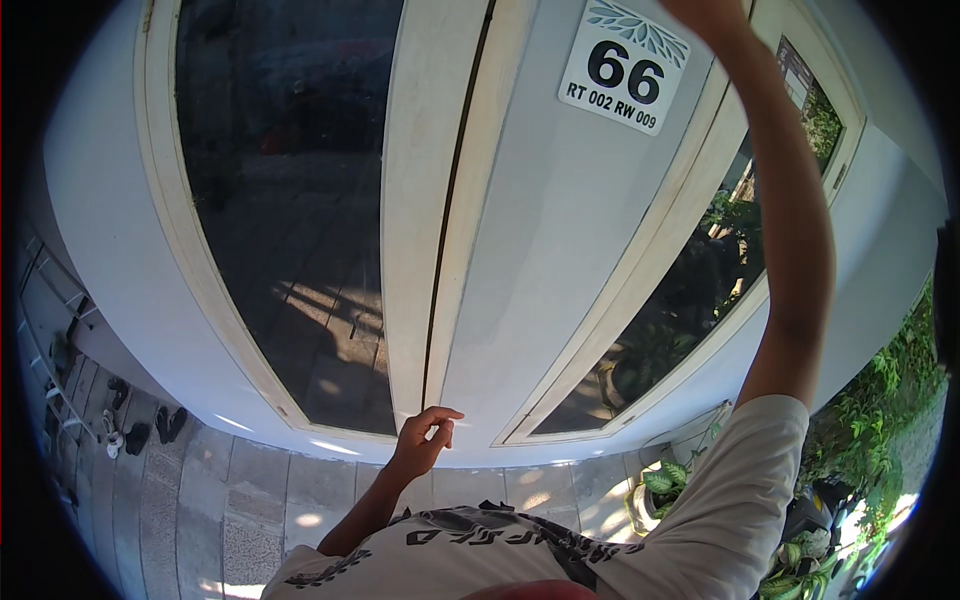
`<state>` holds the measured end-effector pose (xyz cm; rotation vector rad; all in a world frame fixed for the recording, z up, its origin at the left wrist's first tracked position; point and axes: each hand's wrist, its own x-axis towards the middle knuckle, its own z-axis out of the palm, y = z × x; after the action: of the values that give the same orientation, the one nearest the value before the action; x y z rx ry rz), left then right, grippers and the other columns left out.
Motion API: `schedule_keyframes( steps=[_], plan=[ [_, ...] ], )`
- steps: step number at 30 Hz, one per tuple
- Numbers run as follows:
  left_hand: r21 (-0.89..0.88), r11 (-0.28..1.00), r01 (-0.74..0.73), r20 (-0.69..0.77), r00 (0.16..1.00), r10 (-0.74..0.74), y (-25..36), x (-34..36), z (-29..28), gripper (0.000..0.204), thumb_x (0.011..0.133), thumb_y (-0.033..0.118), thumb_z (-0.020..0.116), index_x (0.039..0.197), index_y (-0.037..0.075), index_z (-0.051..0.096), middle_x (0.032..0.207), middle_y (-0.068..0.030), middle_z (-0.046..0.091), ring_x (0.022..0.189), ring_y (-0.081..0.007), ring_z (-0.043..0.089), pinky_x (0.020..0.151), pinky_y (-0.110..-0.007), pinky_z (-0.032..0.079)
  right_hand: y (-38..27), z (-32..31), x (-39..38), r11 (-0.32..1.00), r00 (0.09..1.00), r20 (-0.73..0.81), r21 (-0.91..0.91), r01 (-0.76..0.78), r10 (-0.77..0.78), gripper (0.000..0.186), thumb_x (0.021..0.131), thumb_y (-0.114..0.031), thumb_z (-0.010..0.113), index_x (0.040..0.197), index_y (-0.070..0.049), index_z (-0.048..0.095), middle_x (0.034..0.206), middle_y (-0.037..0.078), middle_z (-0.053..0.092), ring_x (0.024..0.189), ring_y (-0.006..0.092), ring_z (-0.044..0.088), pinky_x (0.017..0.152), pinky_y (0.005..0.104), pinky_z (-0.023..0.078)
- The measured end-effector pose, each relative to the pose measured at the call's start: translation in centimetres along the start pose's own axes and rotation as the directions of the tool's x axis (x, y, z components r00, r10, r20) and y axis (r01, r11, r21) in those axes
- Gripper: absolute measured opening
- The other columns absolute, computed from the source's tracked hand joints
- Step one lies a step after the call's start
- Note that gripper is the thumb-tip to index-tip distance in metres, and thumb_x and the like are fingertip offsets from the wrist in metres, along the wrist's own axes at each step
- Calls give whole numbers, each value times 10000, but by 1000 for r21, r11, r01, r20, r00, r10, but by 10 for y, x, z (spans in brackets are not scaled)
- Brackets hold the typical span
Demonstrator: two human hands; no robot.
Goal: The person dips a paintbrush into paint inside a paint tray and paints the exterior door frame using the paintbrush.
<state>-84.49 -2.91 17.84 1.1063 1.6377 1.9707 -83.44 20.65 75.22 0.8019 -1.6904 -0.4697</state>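
Note:
My left hand hovers low in front of the wall, near the foot of the narrow pale frame strip. Its fingers are loosely curled with a gap between them, and nothing shows in them. My right arm stretches up across the right-hand window. Only part of my right hand shows at the top edge; its fingers lie out of the picture, so whatever they touch is hidden. Just left of that hand, a square white plaque with dark print and a leaf pattern is fixed to the grey-white wall.
A tall dark glass pane in a cream frame stands on the left. Several shoes lie on the paved floor beside a metal rack. Potted plants and green bushes grow at the lower right.

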Motion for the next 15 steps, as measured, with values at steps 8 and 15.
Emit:
schedule_keyframes(
  steps=[8, 15],
  plan=[
    [-4, 1000, 20, 19, 1000, -20, 4, -2, -2, 168, 998, 65, 528, 1115, 23, 641, 695, -15, 559, 635, -89, 543, 627, -259, 459, -102, 10, -56, 936, 877, 477, 281, -211, 55, 102, 848, -47, 725, 850, -32, 624, 834, 106, 681, 725, 264, 670, 696, 326, 547],
    [-18, 1000, -2, 48, 999, 3, 5, -4, 2, 169, 1001, 65, 526, 1119, 24, 641, 702, -15, 554, 648, -87, 540, 634, -258, 461, 21, -43, 22, 946, 936, 212, 105, -308, 281, 99, 815, -16, 759, 860, -1, 672, 797, 54, 685, 745, 110, 613, 697, 294, 516]
  ],
)
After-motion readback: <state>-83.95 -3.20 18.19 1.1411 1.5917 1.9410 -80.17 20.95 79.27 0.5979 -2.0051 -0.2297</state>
